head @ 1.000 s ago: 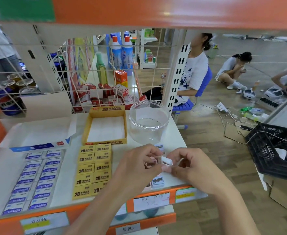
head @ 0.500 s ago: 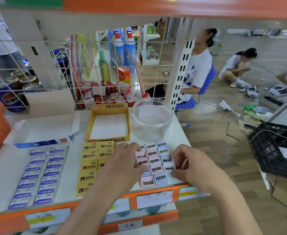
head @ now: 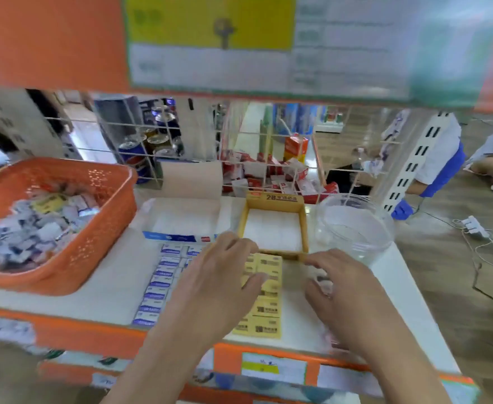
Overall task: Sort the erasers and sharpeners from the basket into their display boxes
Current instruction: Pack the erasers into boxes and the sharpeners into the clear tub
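Note:
The frame is motion-blurred. An orange basket (head: 88,228) at the left holds several mixed erasers and sharpeners. On the white shelf (head: 108,287) lie a double row of blue-and-white erasers (head: 160,282) and a double row of yellow 2B erasers (head: 264,298). Behind them stand a white-and-blue display box (head: 181,225), a yellow display box (head: 274,225) and a clear round tub (head: 354,228). My left hand (head: 216,284) hovers over the rows with relaxed fingers, holding nothing. My right hand (head: 347,290) hangs loosely over the sharpeners, which it mostly hides.
A wire grid (head: 239,147) backs the shelf, with cans and red boxes behind it. An orange shelf edge (head: 50,45) hangs overhead. A seated person (head: 440,158) is at the right on the wooden floor, near cables.
The view has swung left and up, bringing the orange basket into sight. Both hands left the sharpener block and moved left; the left hand now hovers over the eraser rows.

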Motion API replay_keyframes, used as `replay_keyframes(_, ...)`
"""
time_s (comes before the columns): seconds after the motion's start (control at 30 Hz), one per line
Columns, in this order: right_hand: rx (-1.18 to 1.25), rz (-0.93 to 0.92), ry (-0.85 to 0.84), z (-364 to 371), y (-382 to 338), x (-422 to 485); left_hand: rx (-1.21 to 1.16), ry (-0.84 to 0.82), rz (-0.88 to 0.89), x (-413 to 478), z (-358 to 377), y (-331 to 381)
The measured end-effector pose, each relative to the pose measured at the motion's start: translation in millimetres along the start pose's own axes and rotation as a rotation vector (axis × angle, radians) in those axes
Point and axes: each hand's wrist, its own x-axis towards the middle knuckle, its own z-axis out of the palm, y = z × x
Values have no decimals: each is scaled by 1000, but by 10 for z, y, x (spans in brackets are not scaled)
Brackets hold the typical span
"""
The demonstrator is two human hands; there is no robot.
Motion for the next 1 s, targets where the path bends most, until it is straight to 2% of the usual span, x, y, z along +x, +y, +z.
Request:
replay_keyframes(0.17, 22, -238, -124, 272, -837, 389, 99, 277, -158, -369, -705, -748)
replay_keyframes(0.33, 111, -462, -144, 570, -1728, 745, 250, 381, -478, -666, -1441, -1574)
replay_keyframes(0.37, 125, -504, -142, 634, -1900, 815, 281, 344, -543, -675, -1565, -1752)
replay_keyframes(0.43, 132, -581, -122, 767, -2234, 938, 347, 153, -641, -638, -1766, -2062)
replay_keyframes(0.53, 65, -605, -151, 998, -2635, 1121, 325, -109, -634, -466, -1911, -2387)
replay_keyframes(0.7, -230, -528, -459, 1326, -3062, 1381, 310, -377, -561, -216, -1846, -2650)
replay_keyframes(0.77, -380, -512, -562, 1382, -3176, 1443, 353, -435, -531, -132, -1815, -2688)
replay_keyframes(0.83, -476, -533, -589, 1440, -3252, 1485, 389, -458, -529, -72, -1791, -2704)
replay_keyframes(1.0, -527, -509, -617, 1569, -3289, 1523, 346, -390, -548, -25, -1730, -2797)
